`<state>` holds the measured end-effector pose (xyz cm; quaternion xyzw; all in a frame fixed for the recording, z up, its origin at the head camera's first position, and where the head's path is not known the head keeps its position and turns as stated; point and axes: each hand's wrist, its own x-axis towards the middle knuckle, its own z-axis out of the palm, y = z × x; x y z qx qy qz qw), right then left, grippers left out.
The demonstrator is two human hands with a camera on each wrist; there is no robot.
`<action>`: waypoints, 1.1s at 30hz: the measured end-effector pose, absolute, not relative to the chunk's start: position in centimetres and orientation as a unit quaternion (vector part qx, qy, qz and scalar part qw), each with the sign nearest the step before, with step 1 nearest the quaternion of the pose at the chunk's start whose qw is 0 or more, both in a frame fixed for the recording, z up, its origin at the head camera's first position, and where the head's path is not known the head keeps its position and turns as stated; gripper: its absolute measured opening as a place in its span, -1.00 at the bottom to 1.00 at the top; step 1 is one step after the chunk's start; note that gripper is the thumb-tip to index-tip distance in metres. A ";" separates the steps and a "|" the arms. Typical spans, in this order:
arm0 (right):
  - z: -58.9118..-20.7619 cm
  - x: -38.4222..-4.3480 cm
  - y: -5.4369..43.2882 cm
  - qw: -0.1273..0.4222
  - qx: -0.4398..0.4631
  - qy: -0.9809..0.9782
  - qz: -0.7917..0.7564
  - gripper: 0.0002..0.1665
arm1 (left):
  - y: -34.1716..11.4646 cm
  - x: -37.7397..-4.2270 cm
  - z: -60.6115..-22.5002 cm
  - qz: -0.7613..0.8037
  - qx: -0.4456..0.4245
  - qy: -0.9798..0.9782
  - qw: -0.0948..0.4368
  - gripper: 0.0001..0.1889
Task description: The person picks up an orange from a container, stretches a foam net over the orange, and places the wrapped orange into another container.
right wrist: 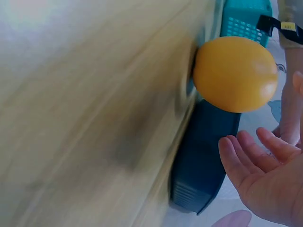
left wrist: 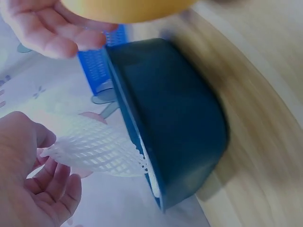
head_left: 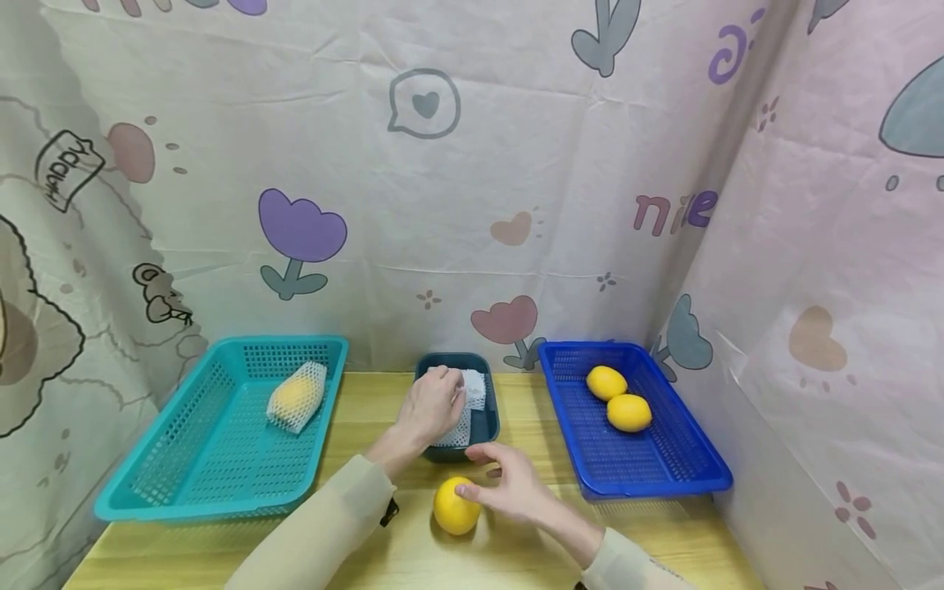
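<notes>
My left hand (head_left: 430,407) reaches over a small dark teal bin (head_left: 485,428). In the left wrist view, its thumb and fingers pinch the end of a white foam net sleeve (left wrist: 97,147), whose other end is at the bin's rim. More white foam netting (head_left: 474,390) lies inside the bin. On the table in front of it is a yellow lemon (head_left: 455,508). My right hand (head_left: 514,485) is beside this lemon, thumb in front of its edge, fingers loosely spread. The right wrist view shows the fingers (right wrist: 255,156) apart from the lemon (right wrist: 235,74).
At the left, a turquoise basket (head_left: 221,459) holds a yellow fruit in a foam net (head_left: 297,398). A blue basket (head_left: 656,489) at the right contains two lemons (head_left: 629,413). A patterned curtain (head_left: 442,205) hangs behind the wooden table (head_left: 516,389).
</notes>
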<state>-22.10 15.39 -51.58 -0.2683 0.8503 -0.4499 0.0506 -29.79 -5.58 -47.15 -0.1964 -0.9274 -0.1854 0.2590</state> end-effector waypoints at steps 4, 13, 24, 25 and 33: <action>-51.3 -22.6 15.1 0.018 -0.251 0.843 -0.475 -0.39 | -5.7 -29.2 -46.9 -0.217 -0.202 -0.912 0.283 -0.92; -50.3 -23.7 14.3 -0.003 -0.196 0.826 -0.529 -0.61 | -6.1 -27.8 -46.0 -0.314 -0.202 -0.889 0.265 -0.95; -48.8 -25.3 12.6 0.121 -0.135 0.721 -0.668 -0.37 | -6.1 -26.4 -45.4 -0.378 -0.212 -0.857 0.279 -0.96; -48.7 -25.5 12.4 0.137 -0.128 0.709 -0.680 -0.34 | -6.1 -26.2 -45.4 -0.383 -0.212 -0.855 0.279 -0.96; -48.5 -26.1 11.7 0.214 -0.082 0.623 -0.748 -0.24 | -6.2 -25.3 -46.2 -0.392 -0.223 -0.839 0.303 -0.94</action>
